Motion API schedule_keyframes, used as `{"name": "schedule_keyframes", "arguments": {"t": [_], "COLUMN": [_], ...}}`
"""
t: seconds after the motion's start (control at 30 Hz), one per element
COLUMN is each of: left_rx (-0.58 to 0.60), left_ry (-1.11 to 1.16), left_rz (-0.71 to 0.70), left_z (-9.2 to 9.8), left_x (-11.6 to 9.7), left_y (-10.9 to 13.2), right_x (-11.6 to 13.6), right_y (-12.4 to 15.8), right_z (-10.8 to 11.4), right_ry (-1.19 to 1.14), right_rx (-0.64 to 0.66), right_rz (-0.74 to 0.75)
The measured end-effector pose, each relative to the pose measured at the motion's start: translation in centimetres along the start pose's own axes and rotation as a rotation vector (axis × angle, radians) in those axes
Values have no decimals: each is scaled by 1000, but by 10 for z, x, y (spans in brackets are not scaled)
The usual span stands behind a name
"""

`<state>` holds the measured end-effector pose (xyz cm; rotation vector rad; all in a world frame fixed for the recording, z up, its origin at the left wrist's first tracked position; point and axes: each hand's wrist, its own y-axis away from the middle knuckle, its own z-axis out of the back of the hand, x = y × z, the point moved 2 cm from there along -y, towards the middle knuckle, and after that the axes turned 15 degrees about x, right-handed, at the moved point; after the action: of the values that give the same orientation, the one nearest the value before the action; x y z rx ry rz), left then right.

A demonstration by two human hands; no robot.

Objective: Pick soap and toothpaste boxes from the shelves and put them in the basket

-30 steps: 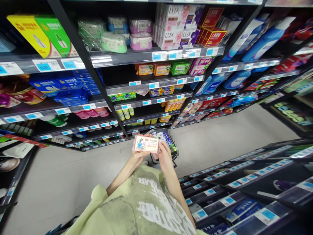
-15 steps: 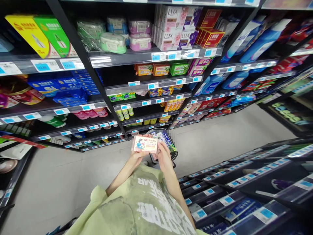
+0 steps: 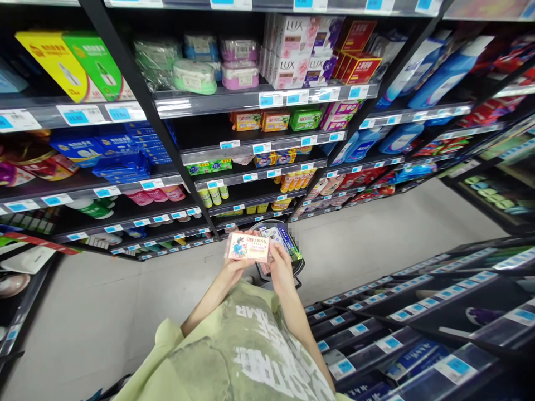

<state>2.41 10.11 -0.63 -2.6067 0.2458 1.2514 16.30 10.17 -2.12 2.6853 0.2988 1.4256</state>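
In front of my body I hold a pale pink pack of soap [image 3: 249, 247] with a printed figure and Chinese lettering, its face turned up towards me. My left hand [image 3: 234, 266] is closed around its left end, thumb along the lower edge. The fingers of my right hand [image 3: 279, 260] grip the right end. Just beyond and below the pack stands a dark shopping basket [image 3: 300, 269], partly hidden by my hands. Packs in blue, white and green wrapping [image 3: 288, 243] lie in it.
Shelves ahead carry LUX soap boxes [image 3: 290, 47], plastic soap dishes [image 3: 194, 76], wrapped soap bars [image 3: 273, 120] and blue bottles [image 3: 449, 72]. Yellow and green boxes [image 3: 56, 64] stand at the left. Another shelf unit [image 3: 393, 341] runs close on my right. Grey floor [image 3: 351, 239] stretches along the aisle.
Both hands keep the soap pack in nearly the same place. The view has shifted very slightly, so the upper shelves sit a little lower.
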Motion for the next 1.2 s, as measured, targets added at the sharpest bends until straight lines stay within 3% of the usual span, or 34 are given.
{"name": "schedule_keyframes", "arguments": {"t": [0.23,0.33,0.6,0.67,0.73,0.8,0.87,0.93,1.07,1.2], "left_rx": [130,175,6,62,192,332,398,397,384,425], "left_ry": [-114,-153,-305,-420,-566,-758,-984,-1146,-1243,-1364], "left_rz": [135,201,401,451,516,578,611,601,454,342], "left_z": [-1,2,34,42,48,50,47,40,23,15], "left_x": [-13,-16,-15,-19,-25,-30,-33,-32,-22,-23], "left_y": [-6,-4,10,11,12,13,12,11,4,-13], "right_x": [-12,-11,1,2,3,2,0,-2,1,9], "right_y": [-1,-3,-5,-1,3,7,9,8,4,3], "right_z": [11,14,15,5,-7,-18,-24,-25,-20,-16], "right_ry": [113,121,572,684,791,879,921,939,950,797], "right_rx": [-220,-246,-134,-83,-3,78,104,70,-23,-18], "right_rz": [111,144,204,195,186,183,180,160,125,187]}}
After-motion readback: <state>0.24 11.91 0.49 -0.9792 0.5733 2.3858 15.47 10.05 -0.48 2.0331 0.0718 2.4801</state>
